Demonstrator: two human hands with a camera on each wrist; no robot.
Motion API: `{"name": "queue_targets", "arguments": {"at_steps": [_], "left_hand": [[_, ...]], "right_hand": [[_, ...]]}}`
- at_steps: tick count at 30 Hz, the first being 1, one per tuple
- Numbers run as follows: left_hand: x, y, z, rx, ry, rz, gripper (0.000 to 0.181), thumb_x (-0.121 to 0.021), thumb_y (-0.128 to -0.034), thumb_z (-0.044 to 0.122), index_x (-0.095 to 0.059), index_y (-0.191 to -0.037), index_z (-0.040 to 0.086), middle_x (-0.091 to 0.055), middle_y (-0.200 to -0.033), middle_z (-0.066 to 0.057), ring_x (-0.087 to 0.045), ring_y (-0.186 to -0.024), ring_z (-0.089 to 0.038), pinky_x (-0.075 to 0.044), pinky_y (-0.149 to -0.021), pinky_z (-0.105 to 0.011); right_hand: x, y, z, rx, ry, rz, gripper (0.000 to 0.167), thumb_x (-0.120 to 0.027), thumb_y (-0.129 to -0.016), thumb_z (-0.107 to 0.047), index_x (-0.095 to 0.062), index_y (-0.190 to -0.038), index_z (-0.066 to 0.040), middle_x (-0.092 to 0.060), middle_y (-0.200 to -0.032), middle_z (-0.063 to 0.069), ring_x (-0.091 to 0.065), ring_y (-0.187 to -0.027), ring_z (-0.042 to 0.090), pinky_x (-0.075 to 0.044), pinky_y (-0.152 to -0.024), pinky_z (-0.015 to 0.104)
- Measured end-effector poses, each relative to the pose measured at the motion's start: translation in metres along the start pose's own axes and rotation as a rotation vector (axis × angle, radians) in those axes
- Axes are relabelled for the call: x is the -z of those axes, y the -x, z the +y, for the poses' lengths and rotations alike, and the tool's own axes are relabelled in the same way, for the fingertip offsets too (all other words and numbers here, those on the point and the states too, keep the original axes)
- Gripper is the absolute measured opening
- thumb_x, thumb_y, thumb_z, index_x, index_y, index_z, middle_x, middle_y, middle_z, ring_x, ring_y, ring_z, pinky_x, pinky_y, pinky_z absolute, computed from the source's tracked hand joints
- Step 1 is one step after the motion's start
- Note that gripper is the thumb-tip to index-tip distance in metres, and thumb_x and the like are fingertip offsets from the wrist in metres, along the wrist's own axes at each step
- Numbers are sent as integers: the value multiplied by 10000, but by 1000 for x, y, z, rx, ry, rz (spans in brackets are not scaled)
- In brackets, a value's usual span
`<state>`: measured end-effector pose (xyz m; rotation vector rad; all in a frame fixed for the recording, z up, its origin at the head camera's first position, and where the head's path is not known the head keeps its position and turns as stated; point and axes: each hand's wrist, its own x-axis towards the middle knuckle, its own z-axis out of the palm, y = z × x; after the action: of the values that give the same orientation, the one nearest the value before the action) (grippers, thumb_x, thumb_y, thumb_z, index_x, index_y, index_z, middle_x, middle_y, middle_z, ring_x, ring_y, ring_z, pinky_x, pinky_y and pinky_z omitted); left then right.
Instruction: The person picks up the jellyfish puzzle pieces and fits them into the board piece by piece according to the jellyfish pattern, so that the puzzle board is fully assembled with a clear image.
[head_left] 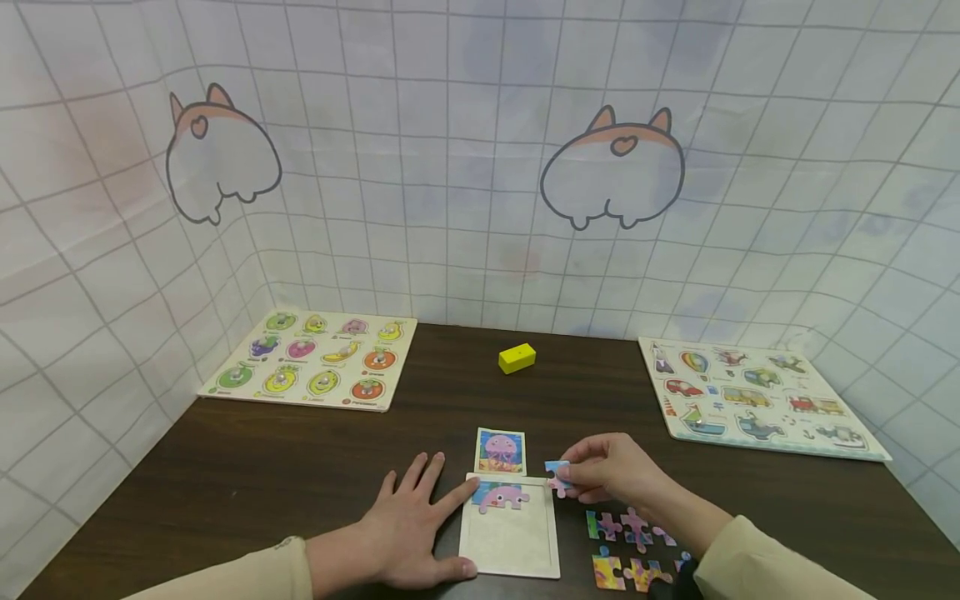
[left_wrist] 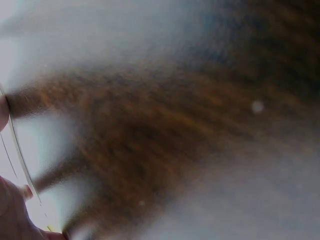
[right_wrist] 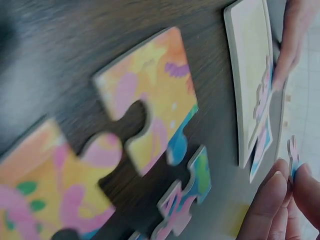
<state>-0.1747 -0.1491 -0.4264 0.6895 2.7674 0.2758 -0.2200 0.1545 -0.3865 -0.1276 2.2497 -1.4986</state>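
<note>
My right hand (head_left: 611, 471) pinches a blue-and-pink jigsaw piece (head_left: 555, 468) between thumb and fingers, just off the upper right corner of a white puzzle tray (head_left: 510, 546). Joined pieces showing a pink face with an eye (head_left: 495, 496) lie in the tray's upper left. My left hand (head_left: 408, 533) is spread flat, with index finger and thumb touching the tray's left side. Above the tray sits a jellyfish picture card (head_left: 500, 450). Loose jigsaw pieces (right_wrist: 160, 95) lie right of the tray, some hidden under my right wrist. The left wrist view is mostly blurred.
A fruit peg board (head_left: 300, 362) stands at the back left and a vehicle peg board (head_left: 750, 400) at the back right. Between them lies a yellow block (head_left: 517, 358). A grid-patterned cloth (head_left: 480, 167) surrounds the dark table (head_left: 337, 450) behind and at the sides.
</note>
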Motion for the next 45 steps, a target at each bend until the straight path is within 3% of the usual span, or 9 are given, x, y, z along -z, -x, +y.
{"name": "queue_targets", "arguments": {"at_steps": [8, 20, 30, 45], "left_hand": [[7, 5, 6, 19, -3, -22, 915, -554, -850, 803, -272, -1617, 393, -237, -1681, -196, -229, -1546, -447, -284, -1098, -753], [8, 6, 8, 23, -8, -26, 910, -564, -850, 795, -281, -1615, 393, -242, -1680, -193, -230, -1546, -443, -289, -1093, -755], [8, 6, 8, 27, -11, -19, 913, -563, -848, 799, -284, -1614, 389, -248, -1678, -196, -232, -1544, -446, -287, -1098, -752], [4, 2, 4, 16, -27, -15, 927, -529, -835, 843, -244, -1615, 432, -240, -1682, -188, -230, -1546, -436, -294, -1096, -746]], "right_hand": [[-17, -5, -4, -14, 48, 9, 192, -751, -922, -79, -734, -1043, 68, -742, -790, 42, -694, -663, 104, -599, -634, 281], [-36, -12, -3, -101, 148, 46, 121, -801, -874, -61, -744, -922, 34, -740, -732, 75, -698, -591, 106, -579, -583, 250], [-46, -12, -13, -93, 292, 131, 189, -864, -803, -65, -682, -778, -23, -699, -638, 81, -681, -521, 121, -569, -543, 261], [-46, -14, -11, -72, 379, 134, 227, -865, -814, -107, -666, -720, -52, -669, -563, 54, -665, -499, 106, -566, -536, 259]]}}
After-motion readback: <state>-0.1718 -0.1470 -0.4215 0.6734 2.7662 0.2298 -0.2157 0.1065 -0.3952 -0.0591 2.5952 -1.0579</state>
